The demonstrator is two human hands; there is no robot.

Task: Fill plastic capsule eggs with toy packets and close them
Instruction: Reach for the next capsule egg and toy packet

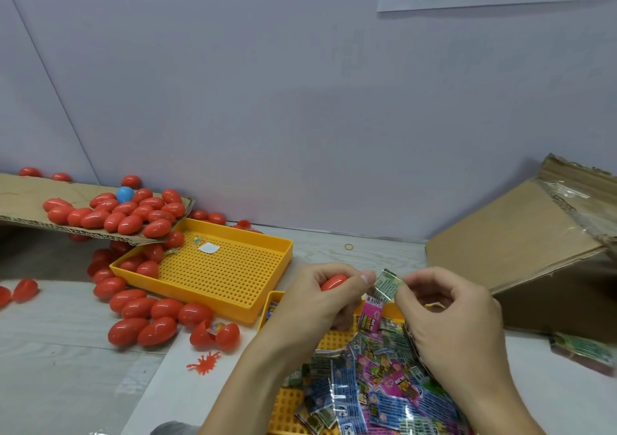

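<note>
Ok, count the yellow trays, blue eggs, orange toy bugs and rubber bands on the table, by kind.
Yellow trays: 2
Blue eggs: 1
Orange toy bugs: 1
Rubber bands: 1
Total: 5

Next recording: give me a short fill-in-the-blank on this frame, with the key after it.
1. The left hand grips a ____ egg.
2. Both hands pinch one packet; the right hand holds its ____ end.
3. One egg in the pile on the cardboard flap is ____.
4. An open egg lies on the table just behind an orange toy ____.

Missing words: red; right; blue; bug
</note>
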